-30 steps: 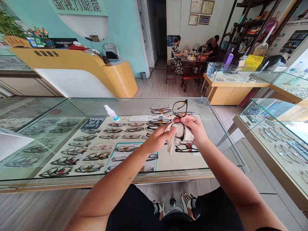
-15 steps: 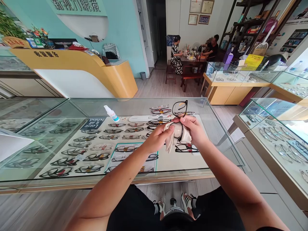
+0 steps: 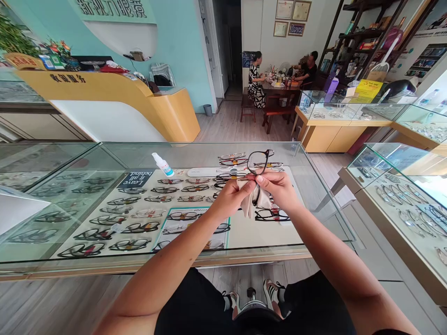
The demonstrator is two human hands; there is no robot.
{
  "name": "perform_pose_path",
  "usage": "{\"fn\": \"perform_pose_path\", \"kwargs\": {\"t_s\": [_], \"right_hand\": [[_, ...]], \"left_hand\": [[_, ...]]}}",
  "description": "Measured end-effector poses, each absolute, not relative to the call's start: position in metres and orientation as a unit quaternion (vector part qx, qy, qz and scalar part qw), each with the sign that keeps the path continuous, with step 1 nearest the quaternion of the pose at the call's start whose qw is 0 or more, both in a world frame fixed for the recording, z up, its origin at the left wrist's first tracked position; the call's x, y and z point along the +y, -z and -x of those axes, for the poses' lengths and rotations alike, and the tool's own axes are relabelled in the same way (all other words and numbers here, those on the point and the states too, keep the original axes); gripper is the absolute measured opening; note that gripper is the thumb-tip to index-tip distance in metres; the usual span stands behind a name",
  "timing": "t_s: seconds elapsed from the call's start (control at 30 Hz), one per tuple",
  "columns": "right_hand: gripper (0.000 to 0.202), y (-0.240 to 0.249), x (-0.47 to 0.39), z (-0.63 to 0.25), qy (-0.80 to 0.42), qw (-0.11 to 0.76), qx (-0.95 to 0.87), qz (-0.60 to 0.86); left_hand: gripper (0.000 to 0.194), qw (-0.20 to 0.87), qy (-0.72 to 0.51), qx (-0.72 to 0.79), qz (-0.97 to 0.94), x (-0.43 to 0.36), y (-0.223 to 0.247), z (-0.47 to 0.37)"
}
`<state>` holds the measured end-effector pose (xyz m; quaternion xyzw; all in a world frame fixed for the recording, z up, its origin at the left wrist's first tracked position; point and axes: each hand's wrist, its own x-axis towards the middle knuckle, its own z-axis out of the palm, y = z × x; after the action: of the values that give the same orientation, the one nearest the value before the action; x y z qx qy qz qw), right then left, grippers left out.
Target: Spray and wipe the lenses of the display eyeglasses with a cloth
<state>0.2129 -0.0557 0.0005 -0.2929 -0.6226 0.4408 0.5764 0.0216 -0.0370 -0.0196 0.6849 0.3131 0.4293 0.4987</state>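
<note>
A pair of black-rimmed eyeglasses (image 3: 257,163) is held upright on end over the glass counter, one lens at the top. My right hand (image 3: 279,187) pinches the frame near its middle between thumb and fingers. Closed on a pale cleaning cloth (image 3: 247,204), my left hand (image 3: 234,194) meets the right at the frame. The cloth hangs below the fingers, beside the lower part of the glasses. Whether it touches the lower lens is hidden. A white spray bottle (image 3: 162,164) with a blue label stands on the counter, left of my hands.
Rows of eyeglasses (image 3: 131,244) lie inside the glass display counter (image 3: 195,258) beneath my hands. Another glass showcase (image 3: 401,186) is on the right. Farther back are a yellow reception desk (image 3: 139,100) and people seated at a table (image 3: 272,88).
The glasses have turned, so the upper lens now faces me more and sits slightly lower and left. The lower lens, seen before against the cloth, now shows edge-on. Both hands stay closed.
</note>
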Motion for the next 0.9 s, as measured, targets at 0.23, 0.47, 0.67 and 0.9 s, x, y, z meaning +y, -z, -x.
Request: {"fn": "perform_pose_path", "kwargs": {"t_s": [0.23,0.47,0.67,0.9], "right_hand": [[0.039,0.004,-0.055,-0.212,-0.438,0.575,-0.616,0.313],[0.046,0.004,-0.055,-0.210,-0.490,0.590,-0.551,0.329],[0.047,0.005,-0.052,-0.211,-0.508,0.586,-0.545,0.318],[0.036,0.013,-0.050,-0.212,-0.527,0.560,-0.570,0.290]], "left_hand": [[0.067,0.531,-0.386,0.299,-0.692,-0.039,0.013,-0.020],[0.058,0.589,-0.384,0.290,-0.649,-0.042,0.008,-0.023],[0.059,0.549,-0.414,0.290,-0.665,-0.044,0.008,-0.025],[0.061,0.491,-0.485,0.310,-0.654,-0.043,0.015,-0.025]]}}
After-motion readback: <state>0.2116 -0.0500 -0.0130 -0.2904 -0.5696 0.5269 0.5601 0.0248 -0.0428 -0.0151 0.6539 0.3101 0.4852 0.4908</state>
